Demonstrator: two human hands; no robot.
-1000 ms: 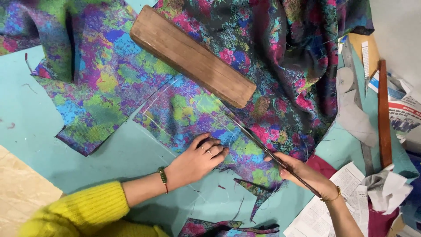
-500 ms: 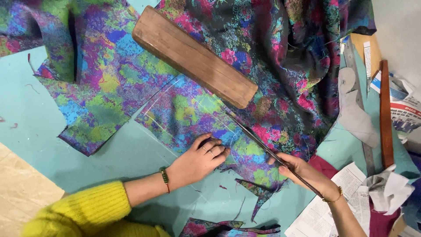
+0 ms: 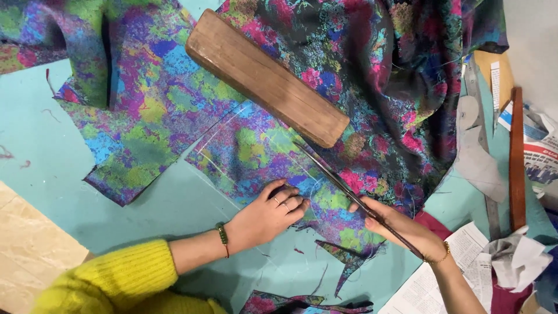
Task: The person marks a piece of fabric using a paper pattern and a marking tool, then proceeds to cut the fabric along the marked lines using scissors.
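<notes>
Your left hand [image 3: 268,216] lay flat, fingers loose and gripping nothing, pressing the multicoloured floral fabric [image 3: 261,148] onto the smooth teal table [image 3: 145,215]. Your right hand [image 3: 401,228] was clenched around the handles of long, slim dark scissors [image 3: 343,183], whose blades lay across the woven cloth. A long, rounded wooden block [image 3: 267,84] weighted the fabric above. A narrow wooden ruler [image 3: 516,157] sat well apart at the right edge.

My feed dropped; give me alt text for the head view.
A right hand holds long scissors over multicoloured fabric that the left hand presses flat on a teal table; a wooden block lies on the fabric.
</notes>
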